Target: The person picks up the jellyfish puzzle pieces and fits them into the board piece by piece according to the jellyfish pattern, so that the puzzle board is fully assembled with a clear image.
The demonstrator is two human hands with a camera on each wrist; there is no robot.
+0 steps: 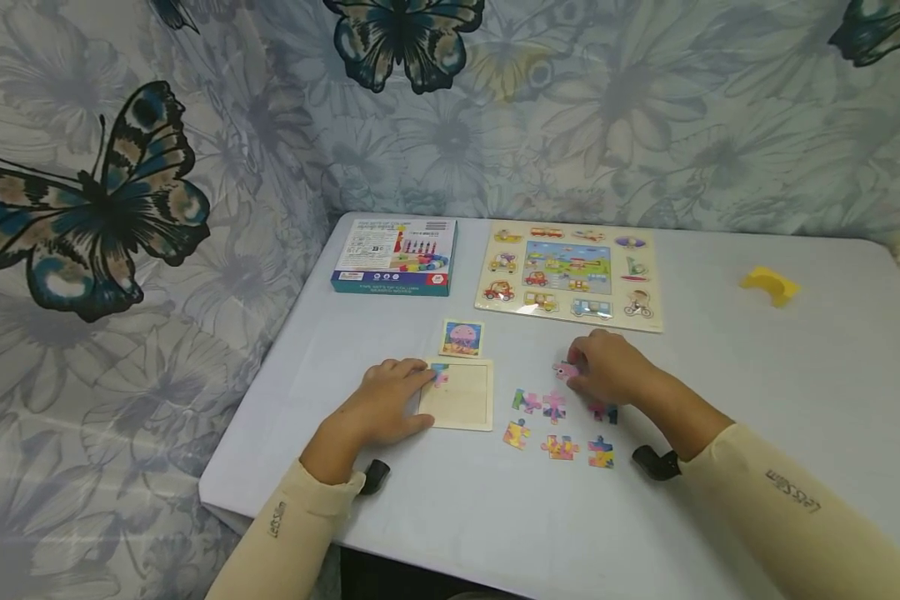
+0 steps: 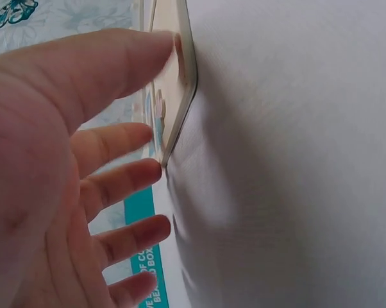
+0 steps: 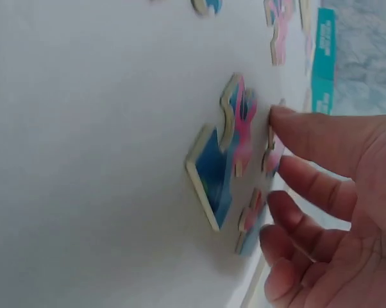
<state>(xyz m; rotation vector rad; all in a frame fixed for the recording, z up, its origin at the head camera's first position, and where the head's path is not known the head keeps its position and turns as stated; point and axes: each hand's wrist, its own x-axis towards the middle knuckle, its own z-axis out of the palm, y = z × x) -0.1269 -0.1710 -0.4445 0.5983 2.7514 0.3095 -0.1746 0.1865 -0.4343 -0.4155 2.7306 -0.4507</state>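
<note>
My left hand (image 1: pixel 392 402) rests at the left side of a shallow wooden puzzle tray (image 1: pixel 465 417), fingers extended, thumb on its near edge. In the tray's upper left corner lies a blue and pink puzzle piece (image 1: pixel 440 374), beside my index finger. The left wrist view shows the tray (image 2: pixel 180 96) edge-on near the thumb. My right hand (image 1: pixel 611 367) pinches a pink puzzle piece with an eye (image 1: pixel 566 371) between thumb and index finger. Below it lie several loose jigsaw pieces (image 1: pixel 559 448). A blue-cornered piece (image 3: pixel 212 173) shows close up in the right wrist view.
A small card with a pink jellyfish (image 1: pixel 462 338) lies just behind the tray. Farther back are a flat teal-edged box (image 1: pixel 393 254) and a wooden vehicle puzzle board (image 1: pixel 570 271). A yellow arched block (image 1: pixel 771 286) sits at the right. Butterfly-patterned cloth hangs behind and left of the table.
</note>
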